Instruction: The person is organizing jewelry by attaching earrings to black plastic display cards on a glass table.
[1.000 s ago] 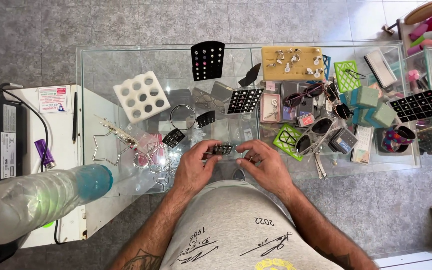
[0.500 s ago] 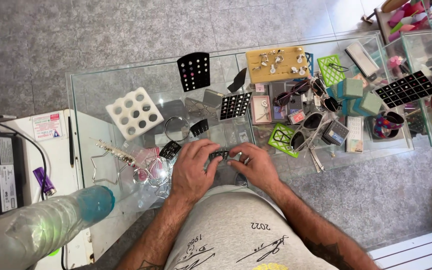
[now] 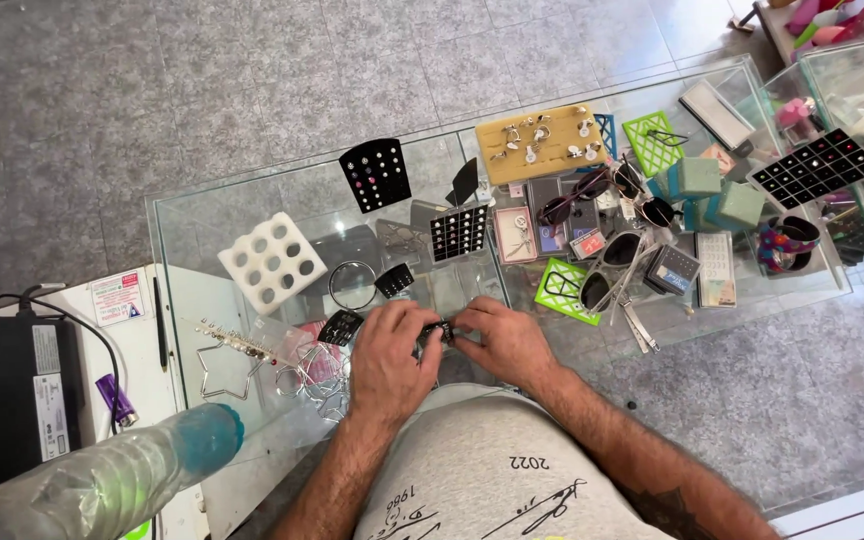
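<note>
My left hand (image 3: pixel 389 357) and my right hand (image 3: pixel 503 341) meet over the near edge of a glass display counter (image 3: pixel 252 210). Together they pinch a small black earring card (image 3: pixel 436 333) between their fingertips, and most of the card is hidden by my fingers. A small black card (image 3: pixel 340 326) lies just left of my left hand. Silver hoop earrings (image 3: pixel 312 375) and a wire star (image 3: pixel 220 365) lie further left. A green lattice card (image 3: pixel 562 289) sits just right of my right hand.
The glass top holds black stud cards (image 3: pixel 375 173), a white foam block with round holes (image 3: pixel 272 262), a tan earring board (image 3: pixel 540 143), sunglasses (image 3: pixel 607 278), teal boxes (image 3: pixel 697 178) and a large black stud card (image 3: pixel 816 167). A plastic bottle (image 3: pixel 102 485) lies at lower left beside a white cabinet (image 3: pixel 132 330).
The view has swung and tilted, so the counter sits more diagonally in the frame. My hands stay together on the small card, fingers drawn in more tightly around it.
</note>
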